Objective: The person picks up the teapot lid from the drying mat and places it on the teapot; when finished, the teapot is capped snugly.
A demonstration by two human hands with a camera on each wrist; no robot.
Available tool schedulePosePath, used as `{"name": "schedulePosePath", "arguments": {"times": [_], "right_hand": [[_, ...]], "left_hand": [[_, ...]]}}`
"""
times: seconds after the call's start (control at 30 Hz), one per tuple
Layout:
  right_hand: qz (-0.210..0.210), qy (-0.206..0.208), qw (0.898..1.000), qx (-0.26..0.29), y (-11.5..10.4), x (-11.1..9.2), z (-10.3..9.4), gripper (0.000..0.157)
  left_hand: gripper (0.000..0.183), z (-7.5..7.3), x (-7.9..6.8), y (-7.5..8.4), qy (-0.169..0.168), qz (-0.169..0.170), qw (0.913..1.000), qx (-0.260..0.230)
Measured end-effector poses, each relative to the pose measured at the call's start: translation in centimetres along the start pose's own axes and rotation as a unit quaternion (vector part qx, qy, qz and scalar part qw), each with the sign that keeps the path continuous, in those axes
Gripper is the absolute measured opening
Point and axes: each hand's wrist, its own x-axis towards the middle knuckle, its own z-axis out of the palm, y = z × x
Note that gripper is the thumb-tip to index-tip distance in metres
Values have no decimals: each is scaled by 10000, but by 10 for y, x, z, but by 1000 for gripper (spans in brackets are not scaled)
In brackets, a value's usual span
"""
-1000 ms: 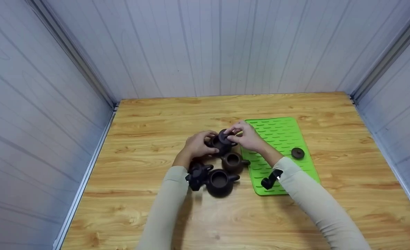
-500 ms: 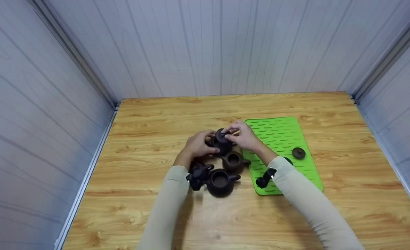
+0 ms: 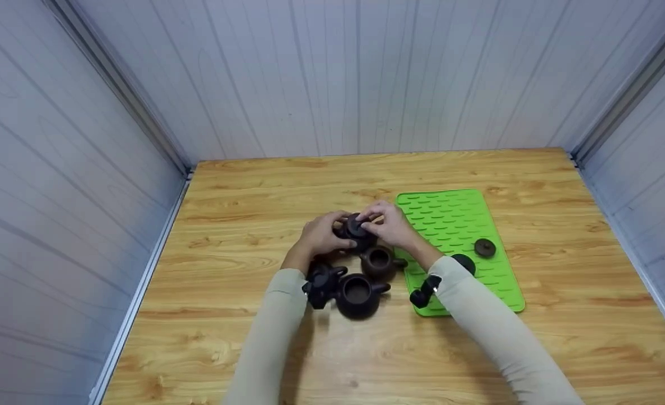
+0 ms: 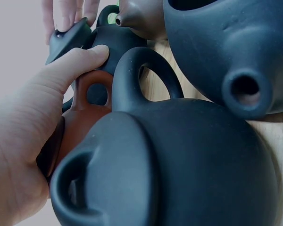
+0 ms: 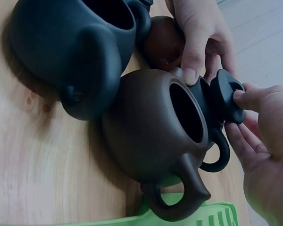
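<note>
My left hand (image 3: 321, 233) grips a small black teapot (image 3: 364, 245) from its left side, thumb on the near side of the body. Thumb and fingers of my right hand (image 3: 391, 225) pinch a black teapot lid (image 5: 224, 96) by its knob. This lid lies over the small teapot's mouth, tilted in the right wrist view. Close in front stands a brown teapot (image 5: 137, 122) without a lid. Under my left wrist are a reddish-brown teapot (image 4: 82, 125) and a black lidded teapot (image 4: 207, 160).
A larger black teapot (image 3: 357, 295) with an uncovered mouth stands nearest me. On the right lies a green mat (image 3: 439, 216) bearing a brown lid (image 3: 484, 248) and a black lid (image 3: 465, 263), partly behind my right sleeve. Pale panel walls (image 3: 332, 79) enclose the table (image 3: 197, 337).
My right hand has moved slightly left and down, bringing the lid onto the small teapot's mouth. The black lid on the mat has come into view beside my sleeve. My left hand stays put.
</note>
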Motion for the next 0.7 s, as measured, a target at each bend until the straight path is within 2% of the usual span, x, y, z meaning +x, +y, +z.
{"name": "schedulePosePath", "arguments": {"times": [0.17,0.2,0.33,0.4,0.43,0.5,0.57,0.67,0.7], "right_hand": [[-3,-21,10000,-76,-1,0,2,14],[-13,-30,9999,-105,-1,0,2,14],[-19,-80,9997,-227,-3,-1,4,14],[-31,-98,9995,-312,-3,-1,4,14],[-33,-103,9993,-355,-3,-1,4,14],[-34,-105,9990,-423,-3,0,5,14],[-26,-91,9989,-462,-2,0,6,14],[17,-65,9992,-403,0,0,6,15],[32,-53,9993,-367,1,0,7,15]], "left_hand": [[71,1,2,-2,9,27,10000,38],[72,5,8,-12,35,117,9999,47],[74,8,15,-21,-6,164,9999,-1],[74,15,24,-33,71,226,9997,24],[73,13,23,-30,56,149,9999,-4],[73,16,26,-35,115,161,9998,47],[73,15,25,-34,93,156,9998,-11],[72,6,15,-19,-25,119,9999,-51],[71,6,14,-18,-15,165,9999,-30]]}}
